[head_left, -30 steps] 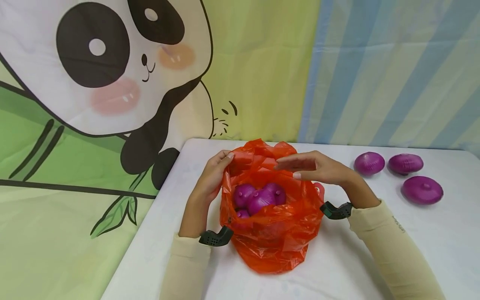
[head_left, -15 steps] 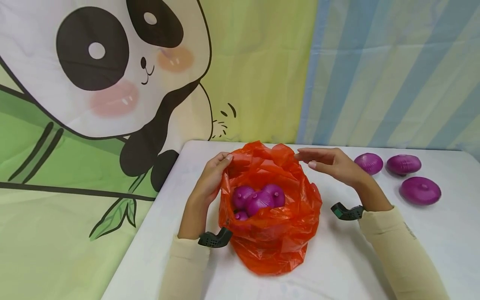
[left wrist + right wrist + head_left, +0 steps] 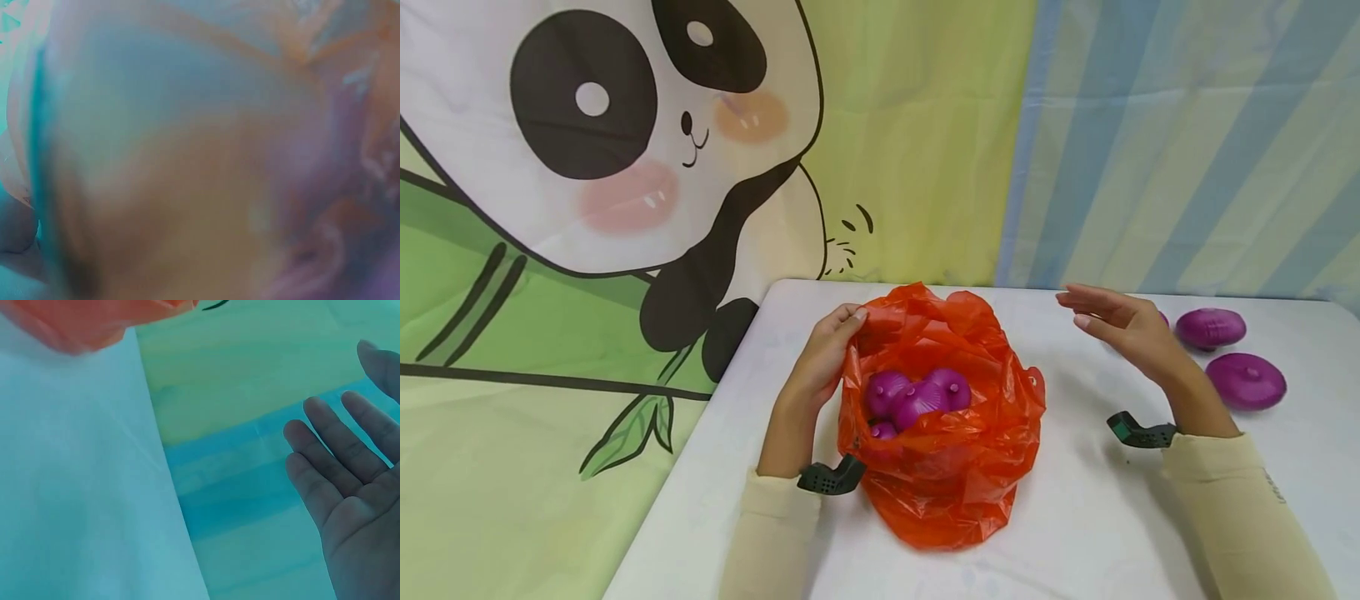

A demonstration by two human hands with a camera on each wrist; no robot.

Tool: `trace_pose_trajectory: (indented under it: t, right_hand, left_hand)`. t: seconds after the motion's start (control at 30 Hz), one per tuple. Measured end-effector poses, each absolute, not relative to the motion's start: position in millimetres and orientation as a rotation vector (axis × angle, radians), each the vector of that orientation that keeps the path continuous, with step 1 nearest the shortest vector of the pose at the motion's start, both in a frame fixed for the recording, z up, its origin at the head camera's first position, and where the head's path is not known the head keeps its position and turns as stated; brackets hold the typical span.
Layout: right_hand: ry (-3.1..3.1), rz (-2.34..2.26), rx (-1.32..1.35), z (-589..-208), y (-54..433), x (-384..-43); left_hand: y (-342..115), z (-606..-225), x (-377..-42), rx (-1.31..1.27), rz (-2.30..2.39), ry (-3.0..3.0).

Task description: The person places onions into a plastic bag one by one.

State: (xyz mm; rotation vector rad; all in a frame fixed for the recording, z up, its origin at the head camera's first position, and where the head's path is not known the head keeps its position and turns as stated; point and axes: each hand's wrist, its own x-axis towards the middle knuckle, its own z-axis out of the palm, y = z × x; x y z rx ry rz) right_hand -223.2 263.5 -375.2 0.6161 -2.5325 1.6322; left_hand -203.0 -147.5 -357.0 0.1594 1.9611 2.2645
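A red plastic bag [image 3: 955, 492] stands on the table with its mouth gaping upward. Inside it lie several purple onions [image 3: 920, 403]. At the bag's left rim, my left hand [image 3: 822, 354] pinches the plastic between thumb and fingers. My right hand [image 3: 1123, 321] hovers over the table to the right of the bag, holding nothing; in the right wrist view its fingers [image 3: 334, 434] are extended and the palm shows. The left wrist view is mostly a blur of film pressed near the lens.
Two purple onions, a far one [image 3: 1211, 328] and a nearer one [image 3: 1246, 382], lie on the white table [image 3: 1060, 517] at the right. A third is mostly hidden behind my right hand. A panda-print curtain [image 3: 917, 142] hangs behind the table's back edge.
My right hand has moved from over the bag's mouth out to the right, now overlapping the nearest loose onion. The left hand and the bag have stayed in place.
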Motion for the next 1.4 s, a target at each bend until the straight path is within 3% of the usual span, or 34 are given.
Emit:
trace_pose_trajectory:
  t: [0.6, 1.4]
  right_hand:
    - [-2.651, 1.454, 0.020, -390.9, 328.7, -228.3]
    - [-2.956, 1.138, 0.108, -426.4, 343.2, -240.9]
  left_hand:
    - [-146.5, -358.7, -204.3, 0.152, 2.261, 1.939]
    - [-146.1, -359.9, -206.1, 0.147, 2.236, 1.956]
